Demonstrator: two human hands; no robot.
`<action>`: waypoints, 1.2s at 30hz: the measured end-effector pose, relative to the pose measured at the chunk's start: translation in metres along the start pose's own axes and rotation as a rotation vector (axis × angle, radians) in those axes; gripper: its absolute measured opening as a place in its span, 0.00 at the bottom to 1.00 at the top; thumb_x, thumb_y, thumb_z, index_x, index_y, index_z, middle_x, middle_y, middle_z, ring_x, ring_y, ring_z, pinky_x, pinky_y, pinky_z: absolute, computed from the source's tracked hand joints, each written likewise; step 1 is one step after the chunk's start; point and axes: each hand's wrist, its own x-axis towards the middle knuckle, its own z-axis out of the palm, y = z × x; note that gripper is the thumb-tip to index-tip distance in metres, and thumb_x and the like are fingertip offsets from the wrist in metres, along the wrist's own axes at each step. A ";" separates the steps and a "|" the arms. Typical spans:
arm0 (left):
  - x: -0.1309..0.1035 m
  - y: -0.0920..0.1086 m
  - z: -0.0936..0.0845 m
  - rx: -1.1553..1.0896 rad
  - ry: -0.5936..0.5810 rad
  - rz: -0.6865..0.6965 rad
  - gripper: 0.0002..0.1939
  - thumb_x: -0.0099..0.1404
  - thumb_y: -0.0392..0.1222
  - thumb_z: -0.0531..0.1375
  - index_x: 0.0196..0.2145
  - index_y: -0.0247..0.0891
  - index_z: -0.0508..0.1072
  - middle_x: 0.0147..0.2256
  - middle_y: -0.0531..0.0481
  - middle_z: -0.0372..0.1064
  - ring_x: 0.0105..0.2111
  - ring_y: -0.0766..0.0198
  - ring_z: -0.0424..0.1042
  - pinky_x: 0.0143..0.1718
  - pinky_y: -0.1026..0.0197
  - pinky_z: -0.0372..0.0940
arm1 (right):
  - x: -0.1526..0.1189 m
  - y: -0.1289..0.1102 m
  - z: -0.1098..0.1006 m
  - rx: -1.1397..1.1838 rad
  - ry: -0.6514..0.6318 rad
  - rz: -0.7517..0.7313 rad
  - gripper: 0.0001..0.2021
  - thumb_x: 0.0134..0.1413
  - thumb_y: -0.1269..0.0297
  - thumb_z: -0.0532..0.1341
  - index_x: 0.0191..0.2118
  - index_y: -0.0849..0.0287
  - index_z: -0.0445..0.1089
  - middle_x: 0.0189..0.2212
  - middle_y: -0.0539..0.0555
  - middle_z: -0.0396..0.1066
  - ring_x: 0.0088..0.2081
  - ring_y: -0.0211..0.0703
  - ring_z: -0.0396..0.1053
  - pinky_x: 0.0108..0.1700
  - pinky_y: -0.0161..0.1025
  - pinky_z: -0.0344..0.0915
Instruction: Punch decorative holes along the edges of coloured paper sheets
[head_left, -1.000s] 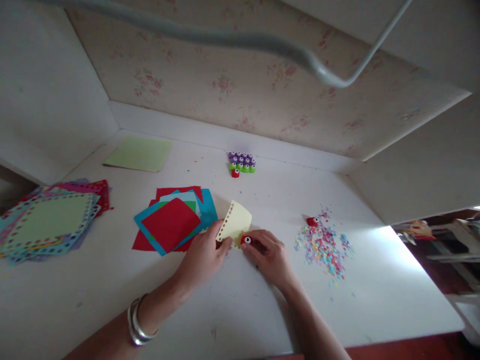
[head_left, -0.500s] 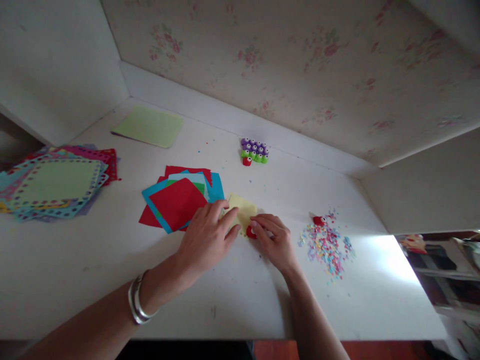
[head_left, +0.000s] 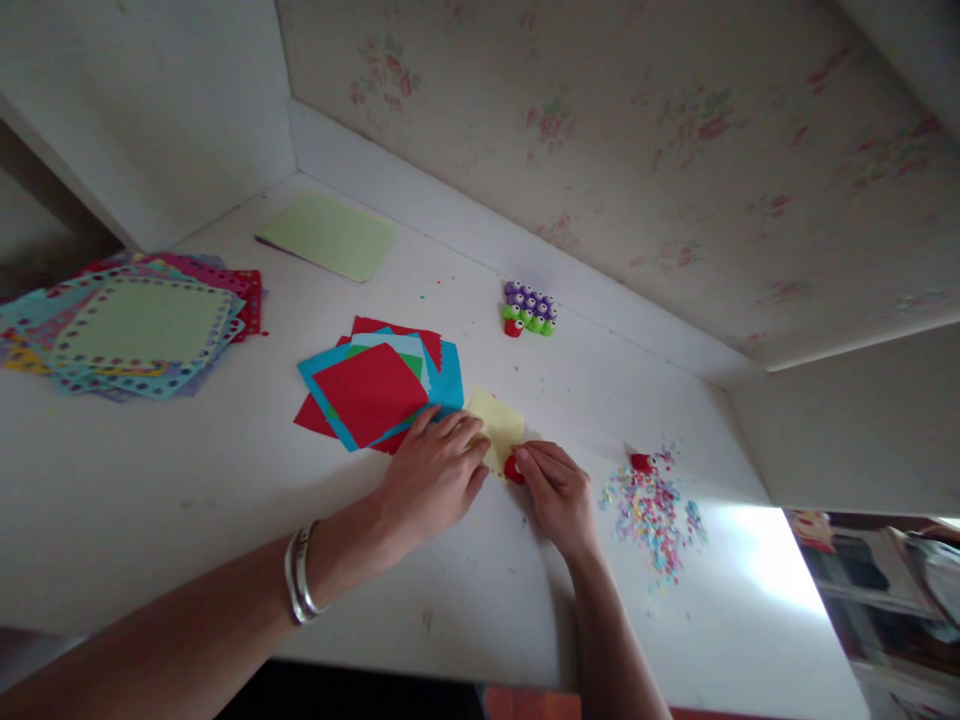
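Observation:
A small sheet of yellow paper [head_left: 496, 425] lies on the white tabletop between my hands. My left hand [head_left: 439, 465] rests on its left edge, fingers drawn together and holding it down. At the lower right corner of the sheet, my right hand [head_left: 559, 490] grips a small red craft punch [head_left: 514, 469], the thumb pressed on its top. Part of the punch is hidden by my fingers. Just beyond my left hand is a loose pile of coloured paper squares, with a red square [head_left: 369, 393] on top and blue sheets [head_left: 450, 375] under it.
A stack of hole-edged papers [head_left: 142, 320] lies at left, pale green sheets [head_left: 330, 235] at the back. Purple and green punches [head_left: 531, 308] stand in rows near the wall. At right, another red punch [head_left: 643, 462] sits by a heap of confetti [head_left: 656, 520].
My left fingers have closed together onto the yellow paper's edge, where they were spread before. My right hand stays on the red punch. The whole view has shifted and tilted slightly.

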 end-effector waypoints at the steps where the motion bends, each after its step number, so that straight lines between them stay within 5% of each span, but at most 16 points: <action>1: 0.000 0.000 0.000 -0.001 0.000 0.000 0.10 0.68 0.41 0.58 0.46 0.40 0.73 0.52 0.46 0.70 0.56 0.53 0.64 0.58 0.44 0.53 | 0.000 0.000 0.001 0.000 0.002 0.003 0.10 0.63 0.61 0.61 0.37 0.53 0.80 0.38 0.54 0.76 0.40 0.44 0.73 0.44 0.42 0.70; 18: -0.002 0.001 0.003 -0.031 0.029 -0.008 0.10 0.68 0.39 0.57 0.46 0.41 0.73 0.52 0.45 0.70 0.56 0.52 0.64 0.59 0.43 0.52 | 0.000 0.005 0.004 -0.124 -0.019 0.004 0.11 0.64 0.57 0.59 0.42 0.49 0.80 0.51 0.53 0.72 0.45 0.48 0.68 0.49 0.48 0.67; 36: -0.004 0.003 -0.001 0.026 0.071 0.027 0.10 0.67 0.38 0.58 0.46 0.42 0.74 0.50 0.45 0.71 0.53 0.53 0.66 0.60 0.42 0.51 | -0.011 0.006 -0.011 -0.021 0.051 0.017 0.13 0.64 0.55 0.59 0.40 0.53 0.80 0.49 0.58 0.73 0.48 0.50 0.72 0.50 0.50 0.70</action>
